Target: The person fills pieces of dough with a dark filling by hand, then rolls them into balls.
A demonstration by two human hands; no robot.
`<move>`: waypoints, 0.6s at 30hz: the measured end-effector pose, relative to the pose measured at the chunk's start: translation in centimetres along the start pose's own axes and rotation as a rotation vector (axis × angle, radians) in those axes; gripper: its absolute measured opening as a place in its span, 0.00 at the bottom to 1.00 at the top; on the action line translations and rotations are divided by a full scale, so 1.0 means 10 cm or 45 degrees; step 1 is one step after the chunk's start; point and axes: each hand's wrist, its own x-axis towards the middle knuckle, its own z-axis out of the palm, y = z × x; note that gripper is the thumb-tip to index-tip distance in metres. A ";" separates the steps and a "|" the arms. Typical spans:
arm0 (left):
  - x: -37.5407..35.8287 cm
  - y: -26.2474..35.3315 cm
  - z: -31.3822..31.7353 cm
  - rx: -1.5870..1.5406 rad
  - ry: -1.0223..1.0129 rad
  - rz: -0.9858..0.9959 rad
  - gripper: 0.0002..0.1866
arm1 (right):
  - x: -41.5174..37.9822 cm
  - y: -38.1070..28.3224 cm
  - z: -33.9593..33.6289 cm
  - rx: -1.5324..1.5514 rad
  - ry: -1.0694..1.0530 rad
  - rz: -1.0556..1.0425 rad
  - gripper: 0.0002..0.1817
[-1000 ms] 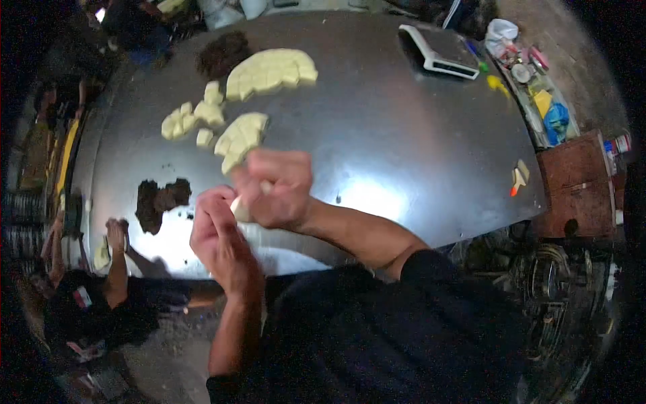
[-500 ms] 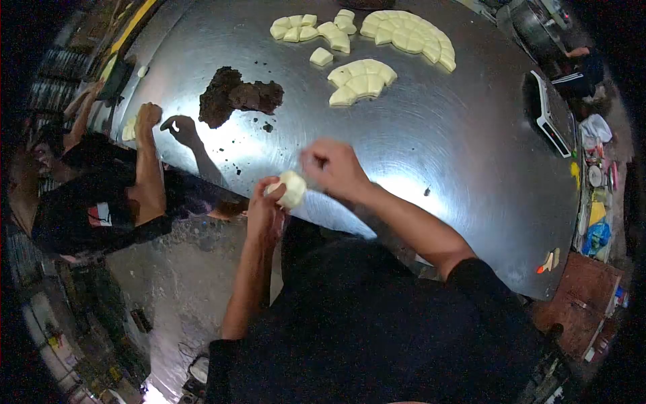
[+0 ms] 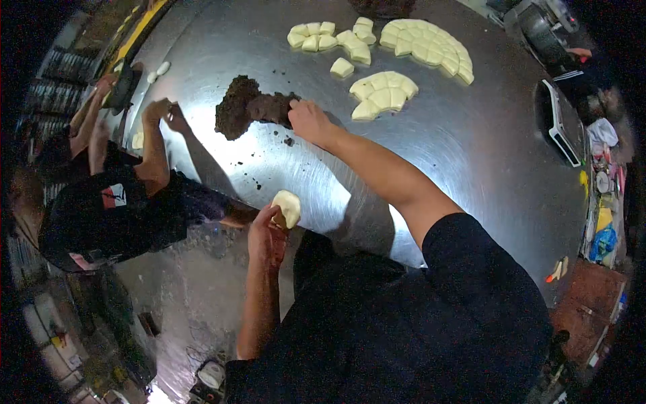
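Observation:
A pale, flattened round of dough (image 3: pixel 288 208) is held up near the table's front edge, pinched in my left hand (image 3: pixel 266 241). My right hand (image 3: pixel 311 124) reaches forward to the dark brown, crumbly paste (image 3: pixel 235 109) on the metal table. Its fingers are curled against the right end of that paste, and the fingertips are partly hidden there. Beyond it lie cut dough pieces: a small cluster (image 3: pixel 312 36), one separate piece (image 3: pixel 342 67), a fan-shaped group (image 3: pixel 385 94) and a larger curved group (image 3: pixel 431 47).
At the left a co-worker (image 3: pixel 114 209) in dark clothes works at the same table, with pale dough pieces (image 3: pixel 159 72) nearby. A flat white-edged device (image 3: pixel 560 128) stands at the table's right side. Brush-like tools (image 3: pixel 557 269) lie at the right front corner.
My right hand has moved from beside the dough round forward to the brown paste. The dough round in my left hand now looks flatter and is tilted up. The whole view has shifted slightly.

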 end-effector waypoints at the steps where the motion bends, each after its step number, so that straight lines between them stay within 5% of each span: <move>1: 0.06 0.04 0.04 0.050 -0.067 0.029 0.20 | 0.04 0.06 -0.02 -0.016 0.020 -0.004 0.09; 3: 0.17 0.10 0.13 0.096 -0.142 0.074 0.20 | 0.11 0.18 -0.06 0.570 -0.509 0.414 0.16; 4: 0.22 0.14 0.25 0.228 -0.088 0.184 0.20 | 0.06 0.17 -0.23 0.558 -0.502 0.400 0.16; 6: 0.28 0.19 0.49 0.340 -0.019 0.294 0.20 | -0.25 0.00 -0.84 1.057 0.099 0.561 0.24; 8: 0.28 0.23 0.76 0.441 -0.043 0.334 0.19 | -0.54 -0.19 -1.41 1.190 0.303 0.344 0.25; 11: 0.12 0.25 1.29 0.029 -0.320 0.375 0.20 | -0.92 -0.43 -1.73 0.676 0.554 -0.040 0.24; 16: -0.27 0.06 1.68 0.262 -0.438 0.356 0.16 | -1.42 -0.17 -2.41 0.504 0.614 0.128 0.22; 18: -0.37 -0.05 1.75 0.407 -0.533 0.398 0.14 | -1.53 -0.02 -2.62 0.812 0.456 0.373 0.17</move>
